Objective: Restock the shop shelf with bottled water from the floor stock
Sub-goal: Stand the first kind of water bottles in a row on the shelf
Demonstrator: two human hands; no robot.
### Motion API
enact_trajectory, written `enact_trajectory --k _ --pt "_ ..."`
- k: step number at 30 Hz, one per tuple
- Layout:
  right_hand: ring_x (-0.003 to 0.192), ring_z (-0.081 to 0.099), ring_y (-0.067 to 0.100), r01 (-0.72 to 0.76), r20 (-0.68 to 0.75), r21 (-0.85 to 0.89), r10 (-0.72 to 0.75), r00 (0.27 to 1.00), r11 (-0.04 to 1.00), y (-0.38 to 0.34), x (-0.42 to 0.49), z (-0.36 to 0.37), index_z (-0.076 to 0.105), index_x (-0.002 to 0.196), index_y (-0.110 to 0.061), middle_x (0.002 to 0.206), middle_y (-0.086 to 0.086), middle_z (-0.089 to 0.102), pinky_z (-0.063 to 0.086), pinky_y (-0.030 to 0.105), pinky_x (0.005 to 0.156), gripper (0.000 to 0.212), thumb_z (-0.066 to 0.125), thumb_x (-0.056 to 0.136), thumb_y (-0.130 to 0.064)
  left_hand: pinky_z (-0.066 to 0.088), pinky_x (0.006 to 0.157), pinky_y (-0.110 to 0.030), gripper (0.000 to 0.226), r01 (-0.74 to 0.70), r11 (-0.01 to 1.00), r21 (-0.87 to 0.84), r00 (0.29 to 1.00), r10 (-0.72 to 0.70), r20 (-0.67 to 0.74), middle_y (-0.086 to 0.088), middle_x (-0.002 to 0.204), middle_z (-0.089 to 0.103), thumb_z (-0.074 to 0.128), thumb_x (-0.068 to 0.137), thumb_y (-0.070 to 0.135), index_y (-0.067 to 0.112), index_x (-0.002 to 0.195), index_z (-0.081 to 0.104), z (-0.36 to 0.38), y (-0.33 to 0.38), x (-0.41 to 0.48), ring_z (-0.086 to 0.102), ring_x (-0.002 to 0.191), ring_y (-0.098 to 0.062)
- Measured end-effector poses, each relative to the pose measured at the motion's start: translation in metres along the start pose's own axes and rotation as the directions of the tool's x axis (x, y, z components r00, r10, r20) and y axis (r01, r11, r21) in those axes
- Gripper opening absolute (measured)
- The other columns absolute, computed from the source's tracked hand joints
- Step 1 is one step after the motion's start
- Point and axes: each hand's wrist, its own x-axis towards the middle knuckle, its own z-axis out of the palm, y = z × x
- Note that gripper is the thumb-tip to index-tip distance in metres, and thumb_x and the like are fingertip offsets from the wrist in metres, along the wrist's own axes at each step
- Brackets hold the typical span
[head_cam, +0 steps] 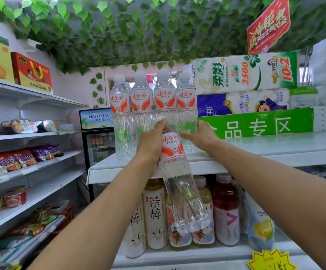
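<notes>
Several clear water bottles (pixel 141 112) with red-and-white labels and white caps stand in a row on the white top shelf (pixel 255 149). My left hand (pixel 151 141) grips the neck of another such water bottle (pixel 179 184), which hangs tilted in front of the shelf edge, base toward me. My right hand (pixel 199 134) reaches over the shelf and touches the lower part of the rightmost standing bottle (pixel 186 114); its fingers are partly hidden behind the bottle.
Toilet-paper packs (pixel 244 73) and a green sign (pixel 259 124) fill the top shelf to the right. Tea and juice bottles (pixel 155 215) crowd the shelf below. Snack shelves (pixel 31 164) run along the left; a small drinks fridge (pixel 99 145) stands behind.
</notes>
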Motion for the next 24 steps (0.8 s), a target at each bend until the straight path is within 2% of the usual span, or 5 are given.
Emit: enact_trajectory --k 7,12,15,20,24 --pt "0.089 0.055 0.019 0.189 -0.223 -0.051 -0.196 0.955 0.981 -0.035 -0.072 -0.014 0.057 0.100 -0.009 0.096 0.006 0.061 0.043 0.035 0.078 0.027 0.054 0.098 -0.035 0.052 0.054 -0.023 0.036 -0.099 0.991 0.089 0.995 0.099 0.002 -0.001 0.067 0.066 0.051 0.096 0.049 0.019 0.080 0.063 -0.002 0.007 -0.011 0.064 0.054 -0.013" --pt "0.088 0.068 0.016 0.132 0.329 0.154 -0.177 0.927 0.979 -0.060 -0.154 -0.017 0.062 0.101 -0.024 0.096 0.003 0.071 0.055 0.040 0.085 0.036 0.062 0.085 -0.056 0.053 0.055 -0.022 0.034 -0.238 0.970 0.056 0.971 0.239 -0.014 0.002 0.071 0.066 0.048 0.098 0.047 0.018 0.086 0.062 -0.002 0.032 -0.015 0.065 0.057 -0.010" --pt "0.085 0.071 0.018 0.094 0.313 0.169 -0.144 0.939 0.981 -0.060 -0.158 -0.018 0.056 0.111 -0.025 0.094 0.003 0.072 0.056 0.043 0.083 0.037 0.073 0.083 -0.042 0.051 0.051 -0.018 0.040 -0.293 0.954 0.054 0.956 0.294 -0.002 0.001 0.076 0.069 0.040 0.100 0.051 0.019 0.092 0.064 0.006 0.048 -0.021 0.065 0.058 -0.008" --pt "0.077 0.070 0.017 0.159 0.091 0.281 -0.192 0.977 0.947 -0.069 -0.134 -0.037 0.050 0.118 -0.015 0.089 0.003 0.069 0.060 0.045 0.079 0.047 0.075 0.082 -0.030 0.041 0.106 -0.048 0.063 -0.415 0.865 0.283 0.876 0.464 -0.133 -0.003 0.133 0.050 0.046 0.090 0.065 0.022 0.135 0.044 -0.008 0.043 -0.002 0.049 0.122 -0.017" --pt "0.097 0.065 0.019 0.112 -0.041 0.362 -0.104 0.994 0.926 -0.068 -0.095 -0.043 0.046 0.121 -0.016 0.101 0.002 0.065 0.054 0.049 0.092 0.051 0.077 0.082 -0.030 0.012 0.120 -0.054 0.108 -0.190 0.839 0.510 0.886 0.370 -0.278 -0.007 0.161 0.008 0.073 0.079 0.055 0.020 0.156 0.005 -0.030 0.011 0.013 0.004 0.148 -0.032"
